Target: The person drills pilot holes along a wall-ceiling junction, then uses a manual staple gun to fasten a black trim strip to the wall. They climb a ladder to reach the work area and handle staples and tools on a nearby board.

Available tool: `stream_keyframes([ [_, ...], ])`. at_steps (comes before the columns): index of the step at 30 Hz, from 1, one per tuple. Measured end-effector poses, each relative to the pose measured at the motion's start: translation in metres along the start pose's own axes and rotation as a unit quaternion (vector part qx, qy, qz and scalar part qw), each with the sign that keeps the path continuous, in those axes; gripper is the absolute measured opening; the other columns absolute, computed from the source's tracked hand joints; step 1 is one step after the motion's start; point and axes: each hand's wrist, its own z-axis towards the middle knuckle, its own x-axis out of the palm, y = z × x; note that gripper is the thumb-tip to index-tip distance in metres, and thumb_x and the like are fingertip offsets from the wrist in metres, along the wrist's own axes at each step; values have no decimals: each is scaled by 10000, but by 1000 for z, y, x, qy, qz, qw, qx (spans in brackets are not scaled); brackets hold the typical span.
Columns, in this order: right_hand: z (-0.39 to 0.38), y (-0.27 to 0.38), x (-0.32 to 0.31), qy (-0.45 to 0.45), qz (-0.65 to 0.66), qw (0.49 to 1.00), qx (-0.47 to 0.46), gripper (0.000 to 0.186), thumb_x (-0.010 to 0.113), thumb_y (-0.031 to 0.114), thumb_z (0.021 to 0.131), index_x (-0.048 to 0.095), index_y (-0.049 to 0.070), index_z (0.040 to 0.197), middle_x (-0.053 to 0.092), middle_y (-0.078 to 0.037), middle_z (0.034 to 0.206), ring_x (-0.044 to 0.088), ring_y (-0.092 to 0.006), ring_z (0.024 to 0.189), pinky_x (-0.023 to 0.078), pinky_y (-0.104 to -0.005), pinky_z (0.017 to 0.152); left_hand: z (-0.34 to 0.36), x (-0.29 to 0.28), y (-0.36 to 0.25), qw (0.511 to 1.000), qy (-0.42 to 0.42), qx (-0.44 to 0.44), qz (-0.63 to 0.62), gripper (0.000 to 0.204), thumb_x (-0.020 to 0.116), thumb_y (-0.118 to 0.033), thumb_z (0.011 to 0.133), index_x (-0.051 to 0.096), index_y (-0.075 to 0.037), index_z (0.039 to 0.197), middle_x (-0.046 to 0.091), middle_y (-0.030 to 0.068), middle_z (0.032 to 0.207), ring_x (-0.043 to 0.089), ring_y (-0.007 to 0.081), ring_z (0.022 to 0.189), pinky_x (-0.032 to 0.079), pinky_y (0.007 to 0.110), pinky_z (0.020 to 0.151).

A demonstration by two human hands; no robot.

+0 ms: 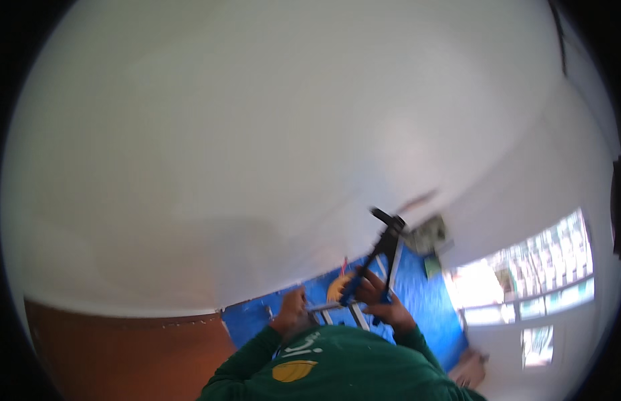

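Note:
My right hand [387,306] is closed around the grips of a hand riveter [374,257], a black tool with two long arms and blue grips. The riveter's black head points up and away from me, close to the pale wall [257,147]. My left hand [291,311] is raised at the left with its fingers curled in. Whatever it may hold is hidden or too small to name. Just below and between my hands shows part of a metal stepladder [334,309]. A round yellow object [338,287] lies beyond it.
Blue sheeting [423,287] covers the floor beneath me, and a brown floor [130,351] shows at the left. Some greyish-green items [427,235] sit by the wall's foot. Bright windows [531,274] with bars stand at the right. A person's blurred part may show at lower right.

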Motion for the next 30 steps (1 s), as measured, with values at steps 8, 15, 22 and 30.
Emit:
stream_keyframes([
  [8,16,-27,-4,-298,-131,944,59,640,647,-37,853,512,41,1474,692,-112,1199,716,-188,938,588,-321,785,-24,22,-141,999,13,38,4,620,495,-603,1075,553,-119,692,344,-42,508,301,82,407,212,288,397],
  [15,-38,29,-1,-315,-160,933,74,392,648,-25,885,629,55,1268,640,4,964,595,-49,674,492,-219,557,-10,88,-156,951,15,270,153,544,476,-534,1100,616,-62,868,357,-67,560,294,38,448,172,253,415],
  [22,-67,51,8,-368,-199,900,-123,363,661,256,1032,592,-7,1271,594,-2,839,540,-49,550,441,-221,483,-32,113,-203,975,167,136,48,386,517,-382,1116,630,-43,972,351,-76,587,253,39,458,185,248,440],
  [30,-98,22,0,-388,-166,902,-85,301,674,266,1029,644,30,1214,540,50,685,506,-32,515,394,-225,472,-70,198,-290,918,320,228,56,357,634,-313,1081,695,16,1205,393,-86,621,286,11,509,209,242,461],
])
